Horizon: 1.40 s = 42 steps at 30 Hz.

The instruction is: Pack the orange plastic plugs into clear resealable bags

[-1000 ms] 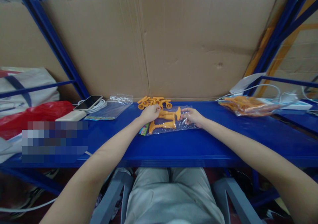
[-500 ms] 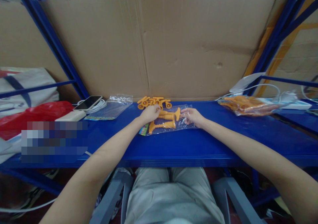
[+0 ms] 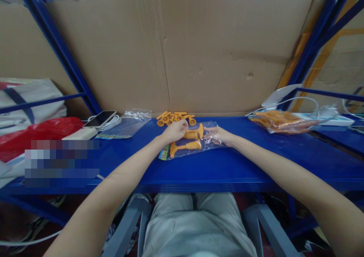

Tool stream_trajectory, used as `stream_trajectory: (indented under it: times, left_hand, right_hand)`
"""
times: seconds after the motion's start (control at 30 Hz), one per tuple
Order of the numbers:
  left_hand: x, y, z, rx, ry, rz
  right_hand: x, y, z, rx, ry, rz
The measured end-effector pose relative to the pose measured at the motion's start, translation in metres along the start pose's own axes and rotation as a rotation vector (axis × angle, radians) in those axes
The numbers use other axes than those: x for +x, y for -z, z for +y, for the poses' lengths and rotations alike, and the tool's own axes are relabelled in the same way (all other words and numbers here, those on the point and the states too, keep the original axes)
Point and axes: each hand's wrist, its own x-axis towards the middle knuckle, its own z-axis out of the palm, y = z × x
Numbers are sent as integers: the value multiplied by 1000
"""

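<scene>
A clear plastic bag [image 3: 209, 146] with a colourful printed strip lies flat on the blue shelf. On or in it are two orange-yellow plastic toy pieces with T-shaped ends: a lower piece [image 3: 186, 147] and an upper piece [image 3: 193, 134]. My left hand [image 3: 175, 131] is closed at the upper piece's left end, which its fingers hide. At the bag's right end, my right hand [image 3: 222, 135] has its fingers bent at the film, some seen through the plastic. Just behind my left hand sits a pile of small orange-yellow cup-ended parts [image 3: 176, 117].
Left on the blue shelf [image 3: 182, 171] are another clear bag [image 3: 129, 126], a phone [image 3: 100, 119] on a coiled white cable, and a red plastic bag [image 3: 54, 131]. A filled bag of orange pieces [image 3: 280, 121] lies right. Cardboard [image 3: 210, 52] stands behind, between blue posts.
My right fingers have moved slightly left, further under the film. My left hand has shifted a little right along the upper piece. That piece's T-end has moved slightly left.
</scene>
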Motion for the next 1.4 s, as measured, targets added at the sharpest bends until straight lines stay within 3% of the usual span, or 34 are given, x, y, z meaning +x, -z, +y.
stream_trajectory:
  times: [0.13, 0.2, 0.4, 0.47, 0.53, 0.6, 0.7, 0.77, 0.93, 1.13, 1.27, 1.4]
  left_hand:
    - [-3, -1, 9, -20, -39, -110]
    - [-3, -3, 9, -12, -20, -139]
    - [0, -5, 3, 60, -16, -186]
    - [1, -4, 0, 101, -22, -193]
    - [2, -4, -2, 149, -32, -204]
    - [2, -3, -4, 206, -34, -214]
    - [2, -2, -4, 268, -25, -210]
    - [1, -1, -3, 287, -22, -207]
    - [2, -3, -7, 324, -1, -197]
    - [4, -5, -16, 312, -1, -173]
    - [4, -5, -17, 314, -19, -157]
    - [4, -5, -16, 319, -18, -156]
  right_hand:
    - [-1, 2, 0, -79, 16, -60]
    - [-1, 5, -2, -180, 46, -31]
    - [25, 32, -24, -570, 355, 426]
    - [40, 39, -34, -680, 420, 518]
    - [54, 42, -42, -740, 400, 469]
    - [65, 38, -49, -722, 335, 326]
    - [80, 25, -55, -644, 268, 99]
    - [89, 14, -57, -613, 258, 40]
    - [105, -6, -62, -741, 184, -7]
    - [100, -8, -72, -957, 60, -91]
    - [102, 6, -67, -1022, -7, -33]
    - [98, 36, -56, -1041, -157, 49]
